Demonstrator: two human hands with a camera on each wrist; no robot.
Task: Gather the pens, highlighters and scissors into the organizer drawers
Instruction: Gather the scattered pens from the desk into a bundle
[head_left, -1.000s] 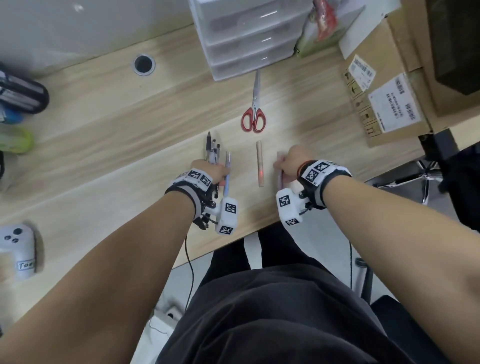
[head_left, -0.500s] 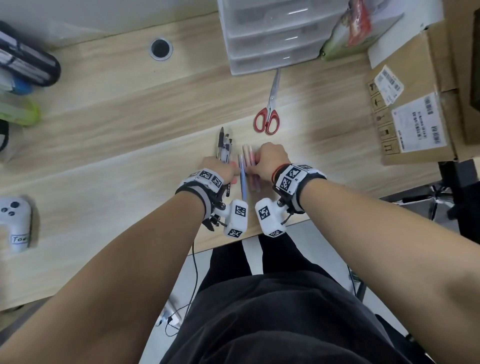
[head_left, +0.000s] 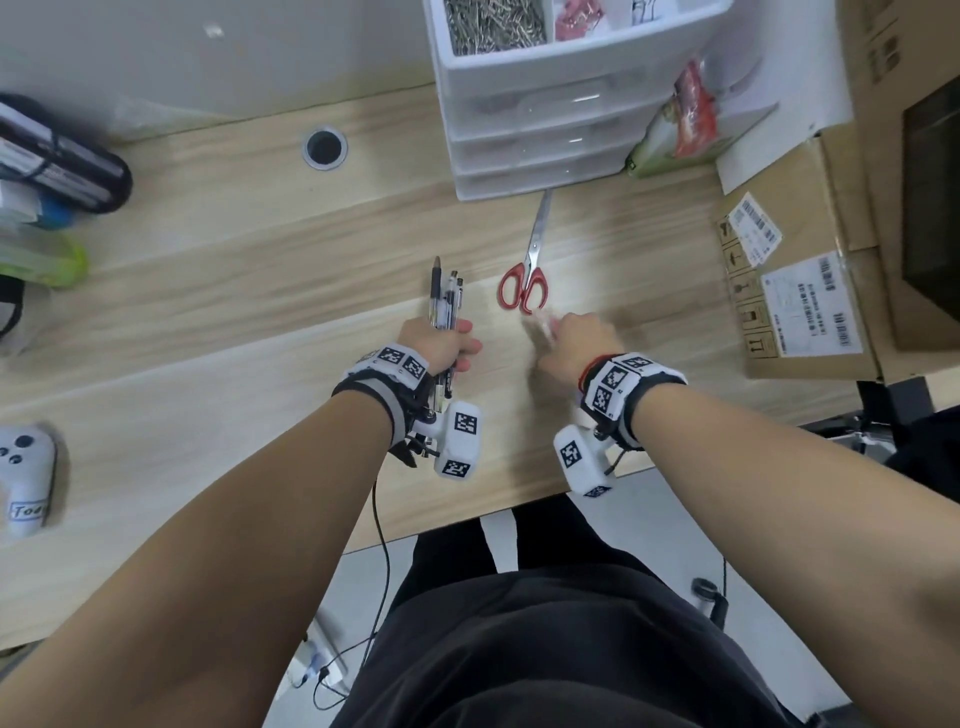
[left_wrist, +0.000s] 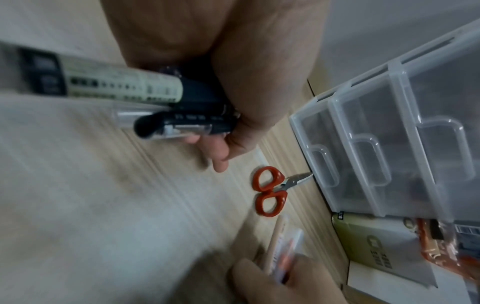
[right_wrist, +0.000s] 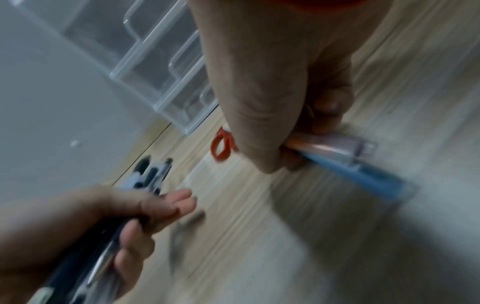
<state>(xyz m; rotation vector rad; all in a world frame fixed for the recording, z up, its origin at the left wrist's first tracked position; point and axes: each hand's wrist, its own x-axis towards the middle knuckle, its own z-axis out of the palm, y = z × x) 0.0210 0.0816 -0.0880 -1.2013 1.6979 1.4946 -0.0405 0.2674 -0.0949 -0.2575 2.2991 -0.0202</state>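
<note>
My left hand grips a bunch of black pens that point away from me; the pens fill the left wrist view. My right hand holds a bundle of highlighters, pink, orange and blue, just off the wooden desk. Their tips stick out near the red-handled scissors, which lie flat with blades toward the white organizer. Its three clear drawers are closed. The scissors lie between both hands and the drawers.
The organizer's top tray holds metal pins and small clips. A snack packet leans at its right. Cardboard boxes stand at far right. A cable hole, a black case, and a white controller sit to the left.
My hands, which met at the desk's middle, have drawn apart. The right hand has lifted the highlighters and moved right toward the scissors. The left hand keeps its pens.
</note>
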